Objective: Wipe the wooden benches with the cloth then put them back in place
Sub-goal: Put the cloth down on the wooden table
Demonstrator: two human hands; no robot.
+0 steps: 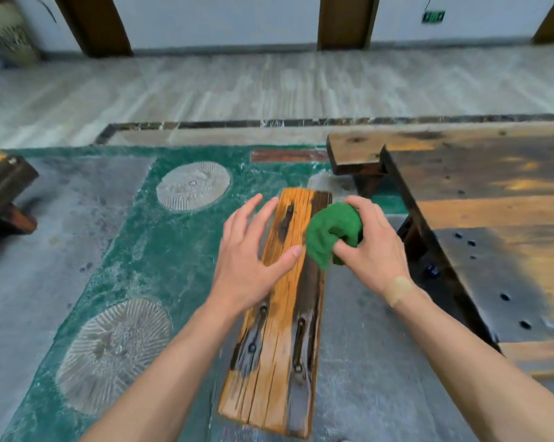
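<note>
Below us, bench (279,346) is lying lengthwise on the floor (62,250). We are spreading our left hand (250,250) flat over it; right hand (371,247) is gripping the cloth (326,234) at its far end. Table (492,218) is sitting to the right.

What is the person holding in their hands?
The right hand grips a bunched green cloth around its right side, above the wooden bench. The left hand holds nothing.

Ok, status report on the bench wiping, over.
Left hand open over narrow wooden bench. Right hand grips bunched green cloth at bench's right edge. Big wooden table close on right; nothing blocks the bench top.
</note>
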